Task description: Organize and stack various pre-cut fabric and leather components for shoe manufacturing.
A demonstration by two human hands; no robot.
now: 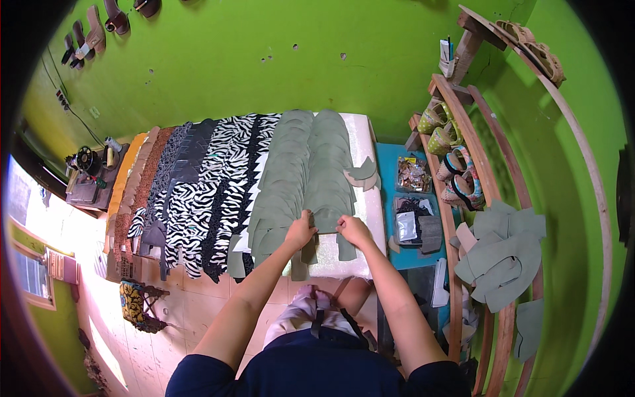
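Laid over a white-topped table [361,139]: overlapping rows of grey-green cutouts [281,165].
Pinching the front cutout [327,220] with left hand [301,230] and right hand [356,231], at one row's near end; at a clear plastic box [398,176], a yellow label [411,161] too small to read.

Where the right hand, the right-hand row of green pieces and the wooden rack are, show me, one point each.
Right hand [356,229]: head view, on the back of the hand.
Right-hand row of green pieces [328,165]: head view, on its middle.
Wooden rack [470,139]: head view, on a slat.
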